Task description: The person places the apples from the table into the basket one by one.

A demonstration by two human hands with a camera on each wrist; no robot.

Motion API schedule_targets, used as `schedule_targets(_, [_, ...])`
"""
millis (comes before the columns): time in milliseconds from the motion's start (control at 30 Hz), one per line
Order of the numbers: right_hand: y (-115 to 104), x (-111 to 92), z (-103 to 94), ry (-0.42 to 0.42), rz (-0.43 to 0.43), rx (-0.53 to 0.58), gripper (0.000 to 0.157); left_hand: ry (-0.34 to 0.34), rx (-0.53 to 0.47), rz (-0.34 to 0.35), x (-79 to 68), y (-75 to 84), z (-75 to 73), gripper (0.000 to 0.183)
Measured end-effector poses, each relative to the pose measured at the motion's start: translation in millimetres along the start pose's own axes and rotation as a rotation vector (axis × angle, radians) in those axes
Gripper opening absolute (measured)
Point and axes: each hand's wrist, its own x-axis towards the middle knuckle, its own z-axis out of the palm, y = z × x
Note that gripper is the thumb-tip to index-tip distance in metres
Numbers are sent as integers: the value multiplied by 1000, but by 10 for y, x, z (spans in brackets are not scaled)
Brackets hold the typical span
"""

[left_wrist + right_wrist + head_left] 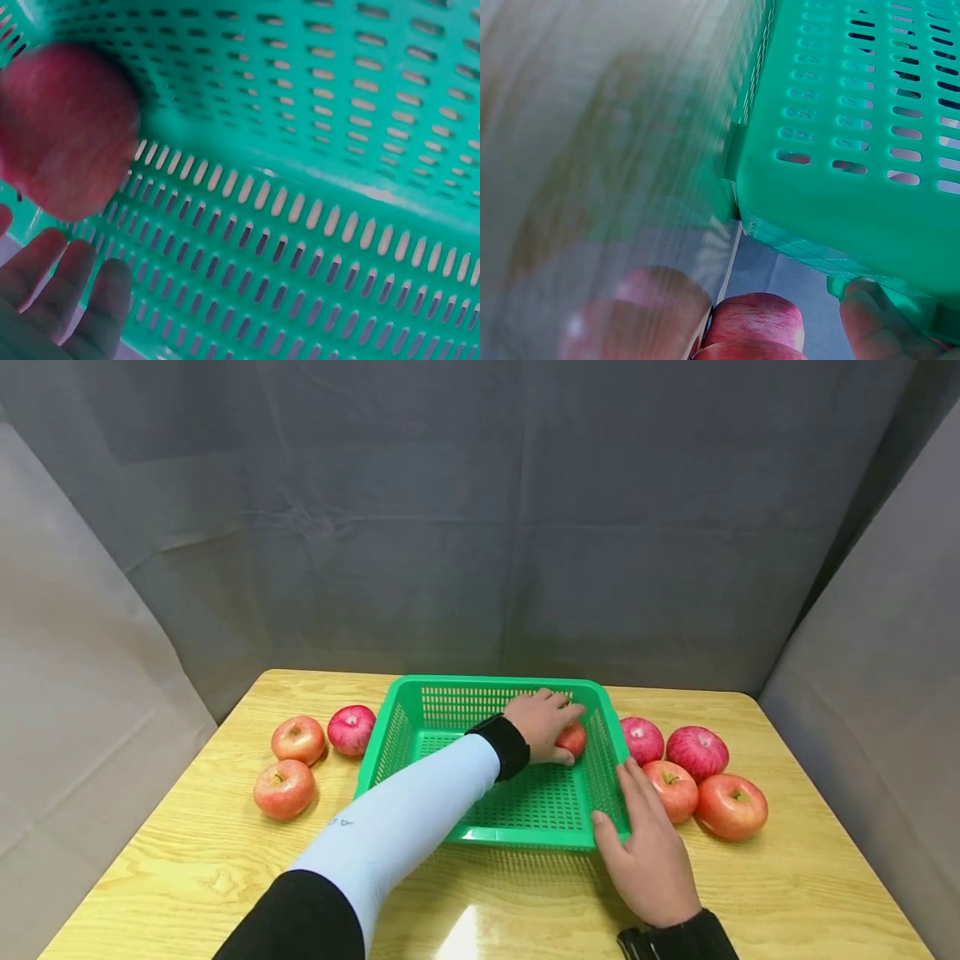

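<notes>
My left hand (542, 725) reaches across the inside of a green plastic basket (517, 837). Its fingers spread over a red apple (572, 739) near the far right corner. In the left wrist view, this apple (71, 131) sits by the slotted wall, with a small gap between it and the left fingertips (112, 277). My right hand (651, 852) rests with extended fingers along the basket's right rim, its thumb over the front right corner. The right wrist view has one fingertip (866, 296) at the basket's rim (840, 232).
Left of the basket lie two orange-red apples (285, 789) and a deep-pink round fruit (351, 730). Right of it, near my right fingers, are two more orange-red apples (731, 807) and two deep-pink streaked fruits (697, 752). Grey cloth (480, 527) surrounds the wooden table (150, 877).
</notes>
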Motion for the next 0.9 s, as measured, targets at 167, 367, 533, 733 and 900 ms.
schedule_targets(167, [-5,-14,2,-2,4,0,65,-27,-24,-7,-79,-78,-50,78])
schedule_targets(367, [-4,0,0,-5,9,-7,65,-52,-25,-29,-192,-195,-102,80])
schedule_targets(533, [-4,0,7,-13,13,-5,65,-73,-20,-70,-338,-301,-197,78])
schedule_targets(733, [17,3,7,-8,16,-6,65,-86,-33,-94,-580,-440,-337,74])
schedule_targets(900, [15,24,3,-18,15,-9,66,-61,-81,-111,-832,-580,-426,71])
